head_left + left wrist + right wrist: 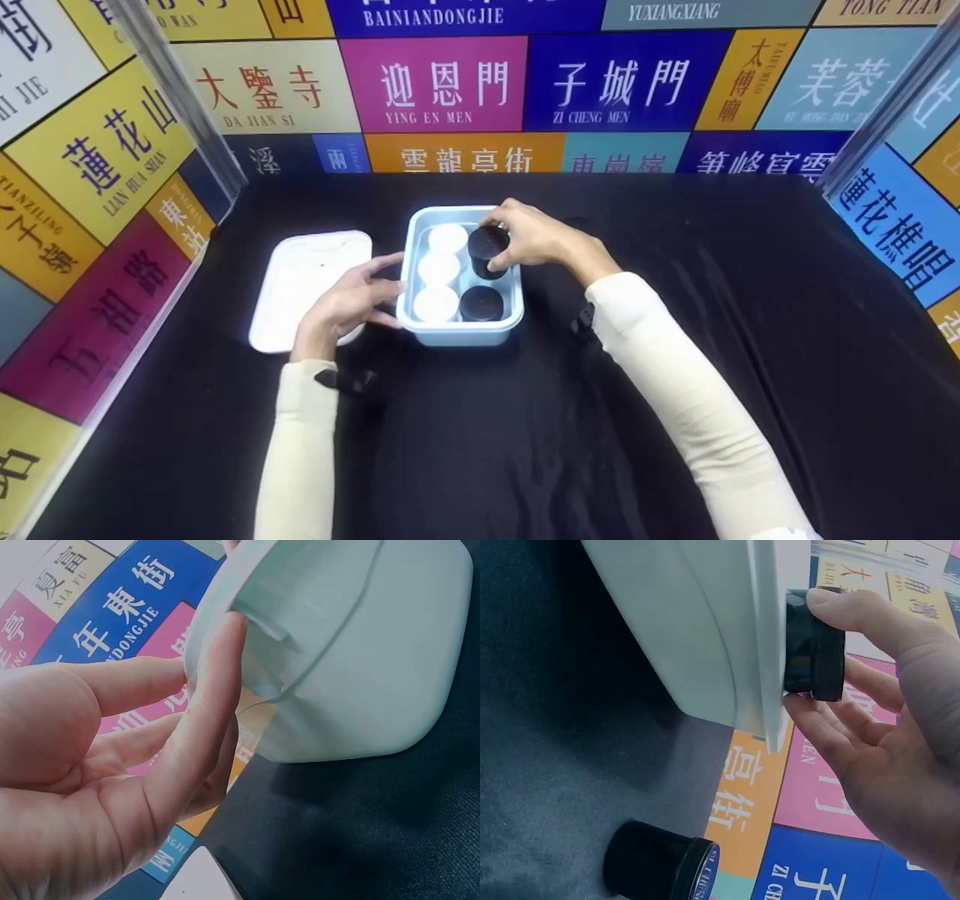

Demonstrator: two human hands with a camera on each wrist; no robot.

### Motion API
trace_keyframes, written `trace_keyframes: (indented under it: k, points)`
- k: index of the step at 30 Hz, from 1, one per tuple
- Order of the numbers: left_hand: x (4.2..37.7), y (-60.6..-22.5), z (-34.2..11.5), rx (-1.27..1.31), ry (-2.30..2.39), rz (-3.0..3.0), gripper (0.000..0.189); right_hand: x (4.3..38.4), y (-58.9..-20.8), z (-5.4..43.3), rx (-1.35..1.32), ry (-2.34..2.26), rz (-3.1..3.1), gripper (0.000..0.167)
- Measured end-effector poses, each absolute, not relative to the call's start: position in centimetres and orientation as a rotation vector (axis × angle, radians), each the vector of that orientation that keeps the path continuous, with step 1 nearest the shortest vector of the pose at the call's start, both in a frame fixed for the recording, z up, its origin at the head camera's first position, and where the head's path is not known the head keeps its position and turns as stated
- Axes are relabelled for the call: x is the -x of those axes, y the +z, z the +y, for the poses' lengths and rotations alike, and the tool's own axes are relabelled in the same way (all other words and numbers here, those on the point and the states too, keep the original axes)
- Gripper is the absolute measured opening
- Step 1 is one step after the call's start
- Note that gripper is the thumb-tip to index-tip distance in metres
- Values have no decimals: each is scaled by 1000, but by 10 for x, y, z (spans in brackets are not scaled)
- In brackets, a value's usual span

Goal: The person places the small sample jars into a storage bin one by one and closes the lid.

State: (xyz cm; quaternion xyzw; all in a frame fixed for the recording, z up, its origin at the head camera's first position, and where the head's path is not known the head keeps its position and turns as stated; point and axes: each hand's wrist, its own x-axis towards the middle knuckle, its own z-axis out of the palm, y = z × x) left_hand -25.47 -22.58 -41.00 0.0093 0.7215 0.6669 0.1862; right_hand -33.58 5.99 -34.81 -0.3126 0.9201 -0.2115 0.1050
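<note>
A light blue plastic tub (461, 337) holds three white-topped round jars (439, 268) in its left row and black jars on its right side. My right hand (534, 234) grips a black jar (487, 244) by its lid, thumb on one side and fingers on the other. In the right wrist view this jar (814, 645) sticks up past the tub's rim. Another black jar (481, 304) sits nearer to me in the tub. With fingers spread and fairly straight, my left hand (349, 298) touches the tub's left rim. The left wrist view shows the fingertips against that rim (217, 615).
A white lid (300, 289) lies left of the tub, partly behind my left hand. The right wrist view shows one more black jar (660, 861) standing on the black cloth (480, 442) outside the tub. Panels with printed characters (435, 82) surround the table.
</note>
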Motion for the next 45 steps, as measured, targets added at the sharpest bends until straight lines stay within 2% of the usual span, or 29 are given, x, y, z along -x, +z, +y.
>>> trace_keyframes:
  k: [13, 24, 31, 35, 45]
  points:
    - [256, -410, -224, -24, 1869, 2031, 66, 335, -360, 44, 1013, -342, 2657, 61]
    - [258, -409, -223, -38, 1874, 2025, 66, 337, -365, 41, 1138, -314, 2597, 58]
    - [257, -409, -222, -33, 1872, 2030, 66, 334, -364, 44, 1117, -324, 2593, 67]
    - [257, -409, -222, -30, 1873, 2031, 66, 332, -361, 50, 1082, -373, 2604, 67]
    - [256, -410, -226, -17, 1868, 2037, 67, 337, -361, 77, 1047, -749, 2809, 45]
